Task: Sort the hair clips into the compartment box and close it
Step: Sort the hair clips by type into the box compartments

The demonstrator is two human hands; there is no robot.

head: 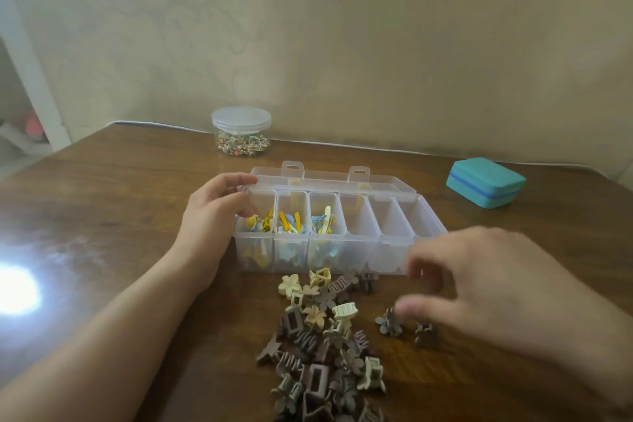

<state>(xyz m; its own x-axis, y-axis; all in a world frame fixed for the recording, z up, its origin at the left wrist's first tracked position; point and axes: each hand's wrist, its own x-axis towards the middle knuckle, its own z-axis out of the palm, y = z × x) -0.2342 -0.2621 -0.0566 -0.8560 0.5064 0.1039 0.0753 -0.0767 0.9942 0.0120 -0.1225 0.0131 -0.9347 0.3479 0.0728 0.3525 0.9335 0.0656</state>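
L hand (209,212) grips compartment box (342,250) at its left end wall to steady it, mid-table. R hand (479,288) blurred, grasp unclear, over hair clips (322,346) piled at table's near edge.

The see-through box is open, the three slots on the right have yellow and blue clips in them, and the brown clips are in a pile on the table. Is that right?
Nearly. The head view shows the yellow and blue clips in the three left slots of the compartment box, beside the left hand; the right slots look empty. The box is open, and the brown clips do lie piled on the table.
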